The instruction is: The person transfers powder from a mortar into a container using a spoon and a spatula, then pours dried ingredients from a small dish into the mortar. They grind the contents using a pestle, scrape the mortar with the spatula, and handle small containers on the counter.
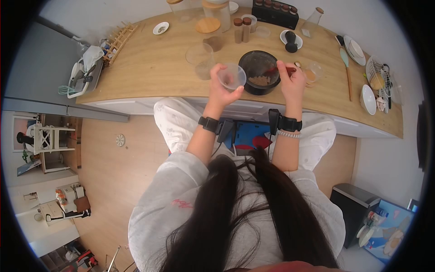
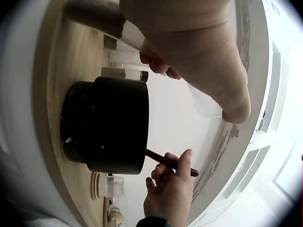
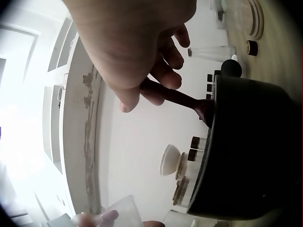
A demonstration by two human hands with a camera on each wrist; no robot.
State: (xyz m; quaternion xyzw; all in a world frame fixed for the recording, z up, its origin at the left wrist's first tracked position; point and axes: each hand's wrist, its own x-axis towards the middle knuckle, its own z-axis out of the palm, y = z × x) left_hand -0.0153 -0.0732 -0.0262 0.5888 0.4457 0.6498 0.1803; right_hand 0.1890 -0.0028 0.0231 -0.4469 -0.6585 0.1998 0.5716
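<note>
My left hand (image 1: 218, 94) grips a clear plastic cup (image 1: 233, 76), tilted beside the left rim of a black pot (image 1: 247, 61). Thumb and fingers lie on opposite sides of the cup. On the pot's other side my right hand (image 1: 292, 85) pinches the handle of a dark reddish-brown spoon (image 3: 176, 97), whose bowl end dips over the pot's rim. Crumbly brown food (image 1: 260, 80) lies in the bottom of the pot. In the left wrist view the pot's outer wall (image 2: 118, 125) hides the spoon's lower end.
Left of the pot stand a clear glass (image 1: 203, 68) and a wooden-lidded jar (image 1: 209, 34). Two spice bottles (image 1: 242, 31) are behind it. To the right are a small glass jar (image 1: 312, 73), a spatula (image 1: 346, 72) and a white bowl (image 1: 368, 99). The counter's front edge runs close below the pot.
</note>
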